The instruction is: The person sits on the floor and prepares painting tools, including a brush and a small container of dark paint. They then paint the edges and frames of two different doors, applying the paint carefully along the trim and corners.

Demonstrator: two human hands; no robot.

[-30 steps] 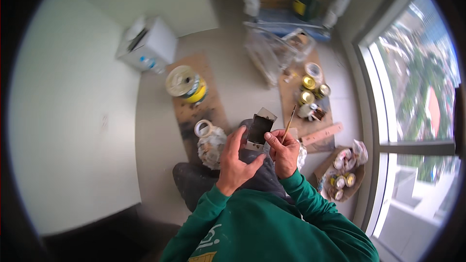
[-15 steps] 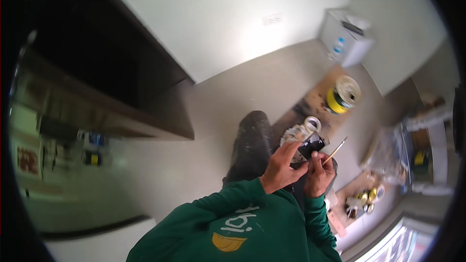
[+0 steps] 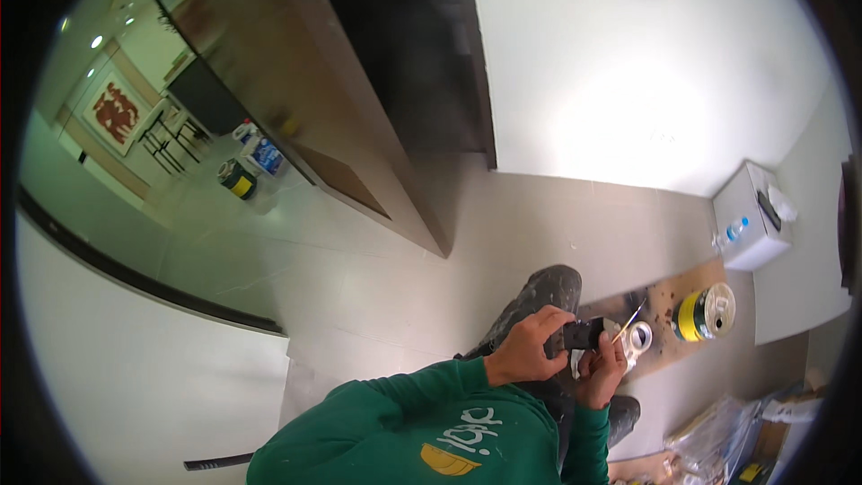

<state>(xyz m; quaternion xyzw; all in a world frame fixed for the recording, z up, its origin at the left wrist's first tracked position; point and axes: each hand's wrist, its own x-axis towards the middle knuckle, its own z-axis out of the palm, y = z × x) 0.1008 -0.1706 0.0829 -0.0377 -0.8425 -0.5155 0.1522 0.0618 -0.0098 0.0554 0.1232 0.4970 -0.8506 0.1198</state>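
The left hand [image 3: 523, 350] is curled around a small dark block [image 3: 582, 335]. The fingers wrap over its top and left end, so the block sticks out to the right of that hand. The right hand [image 3: 603, 373] sits just below and to the right of the block, and its fingers are pressed together on a thin stick [image 3: 628, 321]. The stick points up and to the right, away from the hand, and its low end sits close by the block. Both hands are held up in front of the person's green sleeves, above a dark knee [image 3: 548, 292]. Just to the right, on the floor, lies a white roll of tape [image 3: 639, 339] on a brown board [image 3: 669, 319]. A tin with a yellow band [image 3: 703, 313] lies on its side on that board. A white box [image 3: 750, 216] stands near the wall.
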